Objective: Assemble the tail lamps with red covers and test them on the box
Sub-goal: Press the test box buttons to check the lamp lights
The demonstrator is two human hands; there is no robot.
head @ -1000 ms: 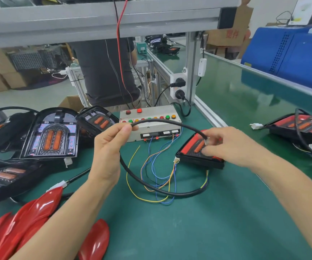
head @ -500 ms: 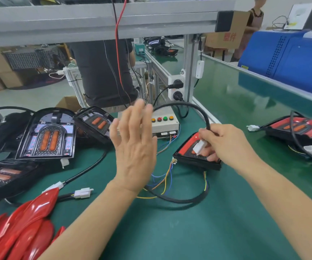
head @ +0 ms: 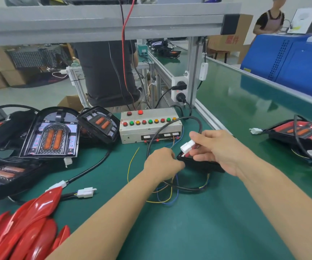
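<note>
A tail lamp with a red cover and black base (head: 201, 163) lies on the green mat in front of the grey test box (head: 149, 128), mostly hidden by my hands. My right hand (head: 221, 151) pinches the lamp's white connector (head: 187, 147) above it, at the end of a looping black cable (head: 170, 123). My left hand (head: 163, 163) is curled at the lamp's left edge, over the box's thin coloured wires (head: 130, 166), and seems to grip them; its fingertips are hidden. One red light on the box glows.
Several uncovered lamps (head: 52, 136) with cables lie at the left, and loose red covers (head: 29, 231) are piled at the bottom left. A covered lamp (head: 301, 132) sits on the right. A spare white plug (head: 86, 192) lies on the mat. A person stands behind the box.
My left hand let go of the black cable, rose open, then dropped to the wires by the lamp. My right hand lifted the white connector off the lamp.
</note>
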